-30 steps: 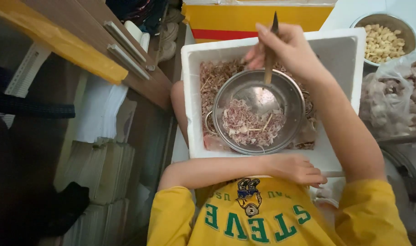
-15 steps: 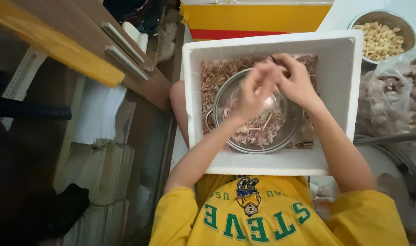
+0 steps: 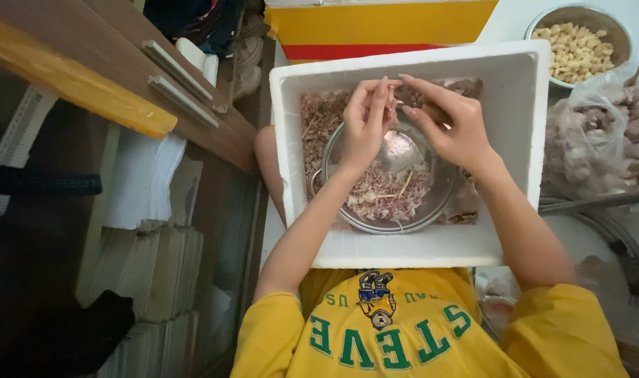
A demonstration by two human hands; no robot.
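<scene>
A white foam box (image 3: 417, 248) rests in front of me, littered with papery garlic skins. Inside it sits a round metal bowl (image 3: 403, 150) with more skins (image 3: 386, 192) heaped at its near side. Both hands meet above the bowl's far rim. My left hand (image 3: 367, 122) has its fingers pinched together on a small piece, likely a garlic clove, mostly hidden. My right hand (image 3: 453, 129) is curled around a thin dark tool, its fingertips almost touching the left hand's.
A metal bowl of peeled pale cloves (image 3: 578, 45) stands at the far right. A clear bag of unpeeled garlic (image 3: 606, 140) lies beside the box, a metal pan (image 3: 592, 245) below it. A yellow and red carton (image 3: 382, 28) stands behind. A wooden shelf (image 3: 74, 84) and paper stacks (image 3: 151, 266) are on the left.
My left hand has lifted from the box's near edge to the bowl. My right hand came down from the far rim with the tool, and the two now meet.
</scene>
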